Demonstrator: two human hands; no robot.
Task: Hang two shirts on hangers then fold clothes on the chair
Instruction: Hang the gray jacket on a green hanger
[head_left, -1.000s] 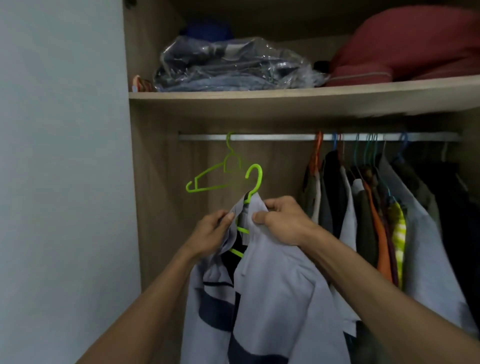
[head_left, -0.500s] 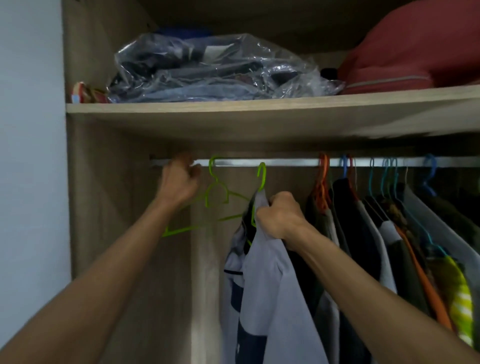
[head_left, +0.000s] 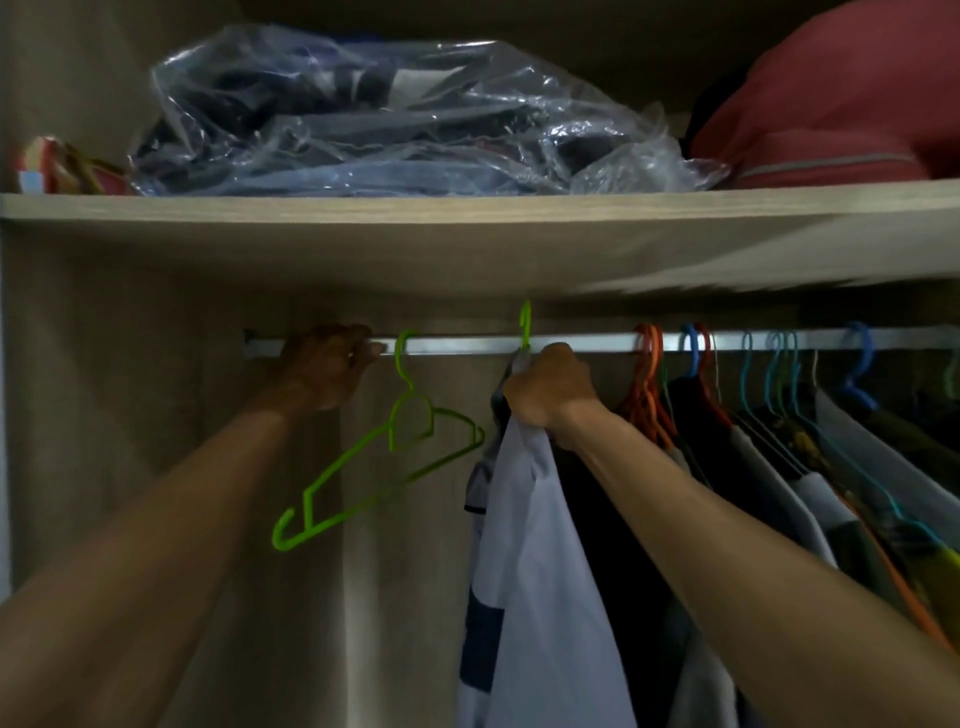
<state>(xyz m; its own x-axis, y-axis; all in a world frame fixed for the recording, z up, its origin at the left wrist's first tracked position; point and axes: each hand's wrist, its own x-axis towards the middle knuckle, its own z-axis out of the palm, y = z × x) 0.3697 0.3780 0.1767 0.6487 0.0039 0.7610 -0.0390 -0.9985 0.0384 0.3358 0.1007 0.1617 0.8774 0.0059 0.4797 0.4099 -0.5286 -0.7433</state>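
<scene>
Step in hand: hanging of a shirt, judged from the layout. Right hand (head_left: 548, 387) grips the collar end of the pale shirt (head_left: 535, 545) together with the neck of its green hanger; fingers curled tight round the bunched cloth, no gap visible. Hook of that hanger (head_left: 525, 325) stands above the wardrobe rail (head_left: 571, 344), its tip near the underside of the shelf (head_left: 467, 208). Cannot tell whether the hook is already over the rail or only raised in front of it.

Left hand (head_left: 324, 364) is at the rail's left end, fingers curled over the bar, apparently holding it; the palm side is hidden. Just to its right an empty green hanger (head_left: 395, 457) hangs from the rail, tilted down to the left, apart from the shirt.

Shirt body hangs straight down below the right hand, with dark blue bands low on its left side. It sits between the empty hanger and the row of hung clothes (head_left: 753, 467) on orange and blue hangers to the right.

Next move, as a judgement: lower the hook squarely onto the rail, then release the collar only once the weight is taken. Risk: the shirt slipping off the hanger shoulder on release.

Chair and clothes for folding are not in view.
</scene>
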